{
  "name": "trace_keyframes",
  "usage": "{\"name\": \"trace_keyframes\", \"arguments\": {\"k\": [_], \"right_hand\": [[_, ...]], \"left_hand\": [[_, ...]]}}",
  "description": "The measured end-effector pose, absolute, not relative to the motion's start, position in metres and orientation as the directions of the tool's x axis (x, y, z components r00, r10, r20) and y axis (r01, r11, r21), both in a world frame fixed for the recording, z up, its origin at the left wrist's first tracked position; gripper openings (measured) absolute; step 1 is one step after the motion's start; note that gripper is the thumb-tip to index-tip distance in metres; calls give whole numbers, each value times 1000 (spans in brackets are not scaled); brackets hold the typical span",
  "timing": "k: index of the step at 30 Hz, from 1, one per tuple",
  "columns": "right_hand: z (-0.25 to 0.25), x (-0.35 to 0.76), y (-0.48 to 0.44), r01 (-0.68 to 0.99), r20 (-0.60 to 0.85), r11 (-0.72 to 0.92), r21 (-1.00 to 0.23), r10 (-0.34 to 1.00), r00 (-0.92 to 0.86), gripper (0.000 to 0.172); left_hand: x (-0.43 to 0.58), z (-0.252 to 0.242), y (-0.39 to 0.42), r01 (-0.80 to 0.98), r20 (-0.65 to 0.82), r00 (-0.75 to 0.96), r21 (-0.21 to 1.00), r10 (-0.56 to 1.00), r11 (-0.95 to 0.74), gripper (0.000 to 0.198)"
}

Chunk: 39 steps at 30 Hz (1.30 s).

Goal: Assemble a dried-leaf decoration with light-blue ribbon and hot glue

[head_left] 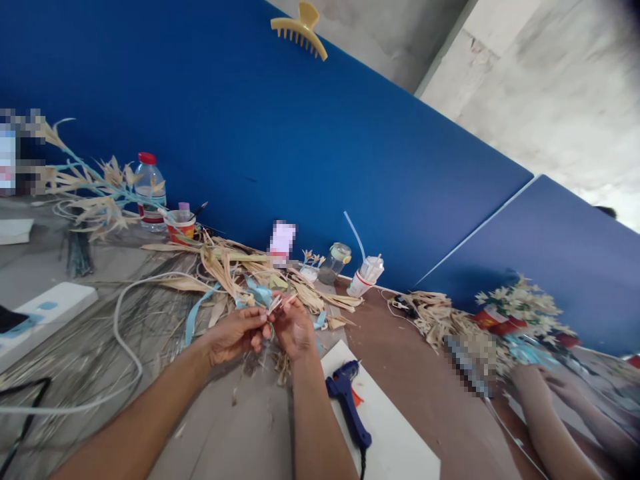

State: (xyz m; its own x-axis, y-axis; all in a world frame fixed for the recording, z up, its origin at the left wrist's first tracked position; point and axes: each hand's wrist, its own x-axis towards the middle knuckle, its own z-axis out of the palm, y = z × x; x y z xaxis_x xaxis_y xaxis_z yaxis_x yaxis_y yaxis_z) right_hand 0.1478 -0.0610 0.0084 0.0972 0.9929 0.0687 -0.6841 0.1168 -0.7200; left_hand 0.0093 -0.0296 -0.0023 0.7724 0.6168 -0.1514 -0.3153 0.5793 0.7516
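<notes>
My left hand [239, 335] and my right hand [295, 327] meet over the middle of the table, fingers pinched close together. Between the fingertips is a small pale strip of dried husk [275, 305]; its exact shape is partly hidden by the fingers. Both hands appear closed on it. Just beyond them lies a loose heap of dried corn husks [227, 267], with light blue ribbon [200, 313] among them. Close to my right forearm, a dark blue glue gun [347, 400] rests on a white board [390, 433].
A white power strip [55, 313] and its cable lie left, near thin wires. Along the blue partition [225, 120] stand a bottle [151, 193], a red paper cup [180, 230], a glass jar [334, 265] and a cup with a straw [365, 277]. Another person's hands [537, 387] work at right.
</notes>
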Motion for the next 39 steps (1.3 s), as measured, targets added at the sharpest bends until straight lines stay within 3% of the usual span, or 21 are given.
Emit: {"name": "trace_keyframes", "arguments": {"k": [4, 11, 24, 33, 39], "right_hand": [[8, 149, -60, -660, 79, 202, -724, 974, 211, 15], [10, 146, -64, -649, 128, 164, -743, 986, 103, 15], [12, 144, -64, -562, 101, 123, -818, 992, 69, 10], [14, 151, -66, -634, 50, 37, -772, 999, -2, 15], [17, 152, -70, -631, 70, -1, -776, 994, -88, 14]], "left_hand": [[8, 1, -27, -380, -189, 688, 729, 700, 570, 13], [4, 1, -21, -449, -202, 657, 668, 726, 593, 17], [13, -1, -31, -255, -229, 618, 846, 752, 467, 26], [9, -1, -29, -341, -209, 721, 723, 660, 601, 16], [10, 0, -31, -325, -218, 735, 719, 643, 615, 16]]}}
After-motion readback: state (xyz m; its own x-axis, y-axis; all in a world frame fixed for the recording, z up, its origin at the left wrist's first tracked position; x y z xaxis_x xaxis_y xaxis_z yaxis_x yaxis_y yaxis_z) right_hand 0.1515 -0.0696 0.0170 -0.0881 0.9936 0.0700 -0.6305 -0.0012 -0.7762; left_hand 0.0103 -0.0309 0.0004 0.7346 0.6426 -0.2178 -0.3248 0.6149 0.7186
